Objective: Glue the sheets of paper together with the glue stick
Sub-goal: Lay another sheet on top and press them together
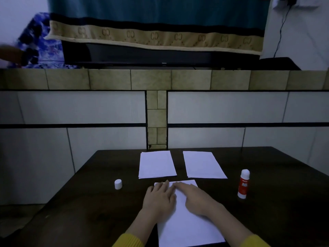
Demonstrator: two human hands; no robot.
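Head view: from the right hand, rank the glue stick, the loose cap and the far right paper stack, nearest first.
From the right hand, flat on the near sheet:
1. Far right paper stack, just beyond the fingertips.
2. Glue stick, standing uncapped off to the right.
3. Loose cap, out to the left, past the left hand.
Stack and glue stick are nearly level, so that order is tentative.

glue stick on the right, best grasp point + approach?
Grip the glue stick around the red-labelled middle of its barrel, fingers on opposite sides of the cylinder. It stands upright on the table, apart from the paper, so the right hand can probably come in level from the side. Its rounded white top looks too slick and would likely tip it; the cap sits off to the left.
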